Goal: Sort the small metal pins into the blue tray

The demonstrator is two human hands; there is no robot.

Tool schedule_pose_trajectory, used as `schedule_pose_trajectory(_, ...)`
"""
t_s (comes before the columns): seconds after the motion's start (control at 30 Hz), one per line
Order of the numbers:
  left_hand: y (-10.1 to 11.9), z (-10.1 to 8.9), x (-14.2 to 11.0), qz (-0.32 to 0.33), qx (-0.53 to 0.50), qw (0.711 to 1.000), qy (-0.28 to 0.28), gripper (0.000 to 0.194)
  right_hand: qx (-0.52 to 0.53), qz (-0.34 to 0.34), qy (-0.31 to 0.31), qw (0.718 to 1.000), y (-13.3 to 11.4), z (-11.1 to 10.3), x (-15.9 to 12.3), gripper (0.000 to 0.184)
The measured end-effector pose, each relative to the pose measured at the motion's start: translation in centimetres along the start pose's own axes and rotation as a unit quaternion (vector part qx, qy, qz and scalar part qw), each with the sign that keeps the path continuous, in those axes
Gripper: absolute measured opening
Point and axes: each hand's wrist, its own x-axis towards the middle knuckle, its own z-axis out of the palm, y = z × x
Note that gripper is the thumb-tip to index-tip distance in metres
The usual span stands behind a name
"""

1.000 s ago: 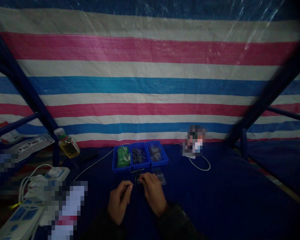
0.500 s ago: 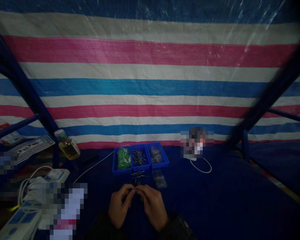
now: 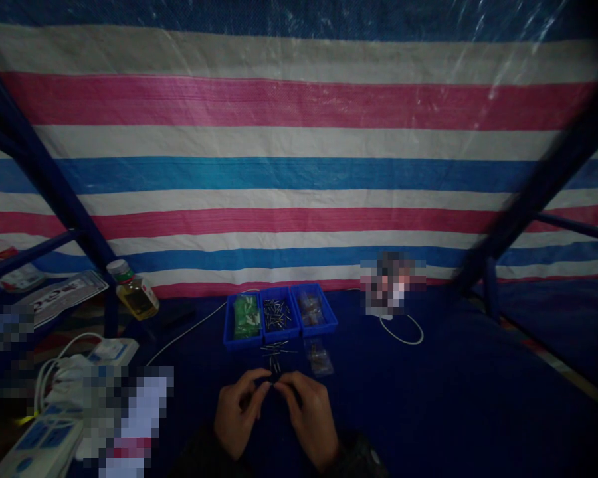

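Note:
My left hand and my right hand hover low over a dark blue cloth, fingertips meeting around a tiny dark part. The fingers hide most of it, so its exact form is unclear. Just beyond them, several small metal pins lie loose on the cloth. Three blue plastic bins stand in a row further off: one with green packets, one with metal pins, one with clear bagged parts. A small clear bag lies in front of the right bin.
A bottle of yellow liquid stands at the left, near a white power strip and white cables. A pixelated object sits to the right of the bins. Blue poles and a striped tarp rise behind.
My right hand has drawn back from the loose pins toward me, and its fingertips now meet those of my left hand. The bins and pins stay in place.

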Motion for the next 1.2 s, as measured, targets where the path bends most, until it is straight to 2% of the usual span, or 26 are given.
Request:
schedule_pose_trajectory(0.23,-0.2,0.2,-0.1,0.004,0.026,0.999,-0.022,0.028,-0.015,0.003,-0.002,1.0,0.1,0.0,-0.1,0.028)
schedule_pose_trajectory(0.4,-0.7,0.6,-0.2,0.043,0.076,0.996,-0.021,0.019,-0.017,-0.007,0.001,1.0,-0.1,0.1,-0.2,0.03)
schedule_pose_trajectory(0.6,-0.4,0.3,-0.1,0.087,0.109,0.99,-0.012,0.019,0.006,-0.018,-0.013,1.0,-0.6,-0.3,-0.1,0.021)
schedule_pose_trajectory(0.87,0.0,-0.1,-0.1,0.073,0.085,0.994,0.007,0.015,0.009,-0.024,-0.072,0.997,-1.3,-0.5,0.3,0.028)
schedule_pose_trajectory(1.2,0.3,-0.3,0.0,0.046,0.053,0.997,-0.019,0.017,0.036,0.002,-0.051,0.998,-1.3,-0.7,0.3,0.022)
